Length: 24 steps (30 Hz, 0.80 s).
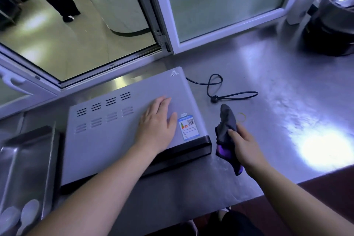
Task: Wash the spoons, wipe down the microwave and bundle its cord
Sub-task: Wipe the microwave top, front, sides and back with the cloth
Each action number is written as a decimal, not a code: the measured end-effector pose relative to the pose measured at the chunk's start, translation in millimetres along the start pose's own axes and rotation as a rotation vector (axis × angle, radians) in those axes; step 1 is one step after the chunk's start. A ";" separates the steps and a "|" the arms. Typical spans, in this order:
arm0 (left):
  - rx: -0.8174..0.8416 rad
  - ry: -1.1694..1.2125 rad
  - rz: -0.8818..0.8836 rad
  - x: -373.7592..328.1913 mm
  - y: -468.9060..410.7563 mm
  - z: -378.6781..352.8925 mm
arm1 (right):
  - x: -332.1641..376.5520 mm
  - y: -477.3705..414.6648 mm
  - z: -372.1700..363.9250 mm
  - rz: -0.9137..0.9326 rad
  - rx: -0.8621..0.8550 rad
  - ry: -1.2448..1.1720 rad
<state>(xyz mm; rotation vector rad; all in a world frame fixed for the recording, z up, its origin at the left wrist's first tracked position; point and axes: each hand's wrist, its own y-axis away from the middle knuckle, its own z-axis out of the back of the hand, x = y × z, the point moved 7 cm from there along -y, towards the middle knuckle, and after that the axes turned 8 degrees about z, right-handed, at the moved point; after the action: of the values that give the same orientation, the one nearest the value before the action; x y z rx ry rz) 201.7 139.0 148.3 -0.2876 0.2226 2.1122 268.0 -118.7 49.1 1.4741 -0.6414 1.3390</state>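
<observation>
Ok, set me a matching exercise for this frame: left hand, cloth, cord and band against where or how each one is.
Things:
1. left hand
2. cloth
3. cord
4. band

States:
a. yellow, on the counter
b. flat on the microwave
c. gripped by the right hand
d. black, in loose loops

Pairs: 1-b, 2-c, 3-d, 4-a.

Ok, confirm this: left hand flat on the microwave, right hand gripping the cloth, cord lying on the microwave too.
Wrong on the cord: the head view shows it loose on the counter beside the microwave. The left hand lies flat on the microwave and the right hand grips the cloth.
</observation>
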 end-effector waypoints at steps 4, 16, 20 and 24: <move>-0.004 -0.012 -0.016 -26.6 -22.8 -15.2 | -8.5 -2.4 2.4 0.003 0.036 -0.015; -0.069 -0.046 0.042 -29.2 -28.4 -26.5 | -63.1 -20.5 -20.0 -0.124 0.149 0.092; -0.077 -0.045 0.040 -29.5 -28.9 -26.8 | -82.8 -33.1 -39.5 -0.217 0.222 0.122; -0.079 -0.052 0.041 -29.5 -29.3 -27.6 | -80.2 -33.7 -57.1 -0.418 0.226 -0.189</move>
<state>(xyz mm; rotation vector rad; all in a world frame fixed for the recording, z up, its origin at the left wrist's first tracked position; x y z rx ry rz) 245.0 123.1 129.2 -0.2763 0.1157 2.1691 254.5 -73.6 -43.7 1.8148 -0.2787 0.9772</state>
